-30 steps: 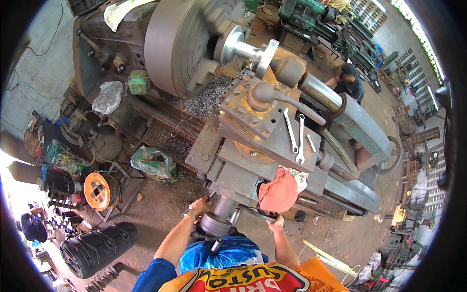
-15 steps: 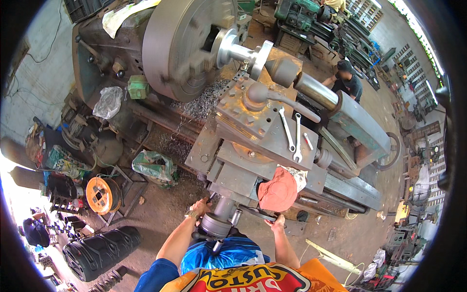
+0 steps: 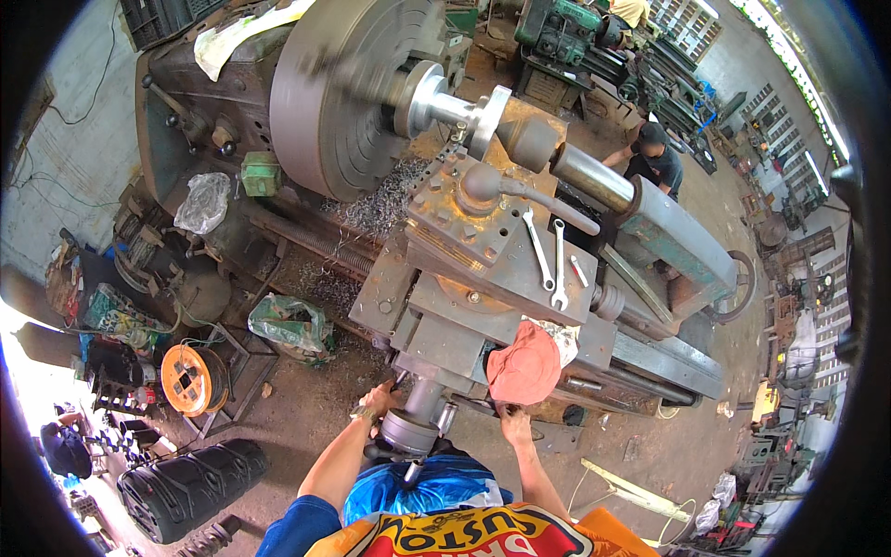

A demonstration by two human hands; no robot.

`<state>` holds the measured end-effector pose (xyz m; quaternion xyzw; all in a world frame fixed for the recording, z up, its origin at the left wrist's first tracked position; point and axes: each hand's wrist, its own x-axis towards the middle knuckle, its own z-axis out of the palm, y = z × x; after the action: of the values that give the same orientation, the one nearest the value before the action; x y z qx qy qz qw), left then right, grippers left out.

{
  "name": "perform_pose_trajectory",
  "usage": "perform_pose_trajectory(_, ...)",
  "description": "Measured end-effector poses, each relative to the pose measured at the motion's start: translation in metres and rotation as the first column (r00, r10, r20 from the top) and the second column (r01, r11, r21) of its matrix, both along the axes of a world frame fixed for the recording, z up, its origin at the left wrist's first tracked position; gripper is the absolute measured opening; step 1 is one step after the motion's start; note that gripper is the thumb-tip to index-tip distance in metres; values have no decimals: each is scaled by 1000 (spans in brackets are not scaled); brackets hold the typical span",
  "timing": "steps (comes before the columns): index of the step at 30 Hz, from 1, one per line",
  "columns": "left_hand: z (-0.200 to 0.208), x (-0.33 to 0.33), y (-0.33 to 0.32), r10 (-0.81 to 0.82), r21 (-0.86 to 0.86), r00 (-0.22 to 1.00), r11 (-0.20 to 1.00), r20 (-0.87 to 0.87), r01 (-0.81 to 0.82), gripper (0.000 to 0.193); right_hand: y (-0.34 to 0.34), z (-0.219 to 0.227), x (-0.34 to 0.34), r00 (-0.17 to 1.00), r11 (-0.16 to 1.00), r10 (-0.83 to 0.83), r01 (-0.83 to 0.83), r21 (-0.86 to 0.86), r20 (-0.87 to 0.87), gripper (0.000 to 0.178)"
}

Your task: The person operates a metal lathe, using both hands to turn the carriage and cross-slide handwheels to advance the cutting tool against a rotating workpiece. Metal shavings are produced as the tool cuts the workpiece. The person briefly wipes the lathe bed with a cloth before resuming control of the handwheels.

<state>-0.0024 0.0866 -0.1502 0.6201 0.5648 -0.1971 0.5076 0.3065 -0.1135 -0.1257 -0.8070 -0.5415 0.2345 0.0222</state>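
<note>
A large lathe stands in front of me, its wide chuck (image 3: 320, 102) blurred by spinning. The chuck holds a shiny metal workpiece (image 3: 449, 108) that runs to the tailstock side. My left hand (image 3: 377, 401) is closed around a small handle beside the round graduated dial (image 3: 409, 431) of the carriage. Just below a red cloth cap (image 3: 522, 364), my right hand (image 3: 514, 425) is closed on a dark handle; the cap's edge partly hides its fingertips. Two wrenches (image 3: 559, 267) lie on the carriage by the tool post lever (image 3: 534, 194).
Metal chips (image 3: 376, 200) heap under the chuck. To the left are an orange cable reel (image 3: 188, 381), a green bag (image 3: 292, 325) and a black ribbed case (image 3: 192, 489). Another person (image 3: 653, 158) crouches beyond the tailstock (image 3: 682, 246).
My right hand has moved a little left and up, closer beneath the cap. The left hand stays at its handle. The chuck's blur has shifted, and the whole view has moved slightly.
</note>
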Motion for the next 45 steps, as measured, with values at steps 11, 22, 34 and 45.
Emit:
perform_pose_trajectory(11,-34,5,-12,1,86,1000,996,11,-2,61,48,74,-23,927,900,-315,224,-374,-203,89)
perform_pose_trajectory(22,-40,18,-26,131,141,988,980,85,-142,40,33,34,-18,899,955,-290,296,-32,-328,53)
perform_pose_trajectory(34,-41,16,-33,109,189,970,970,216,-151,40,36,44,-20,799,856,-512,444,-265,-316,52)
perform_pose_trajectory(45,-63,22,-45,62,222,987,970,150,-94,55,34,46,-22,842,886,-462,424,-186,-279,58)
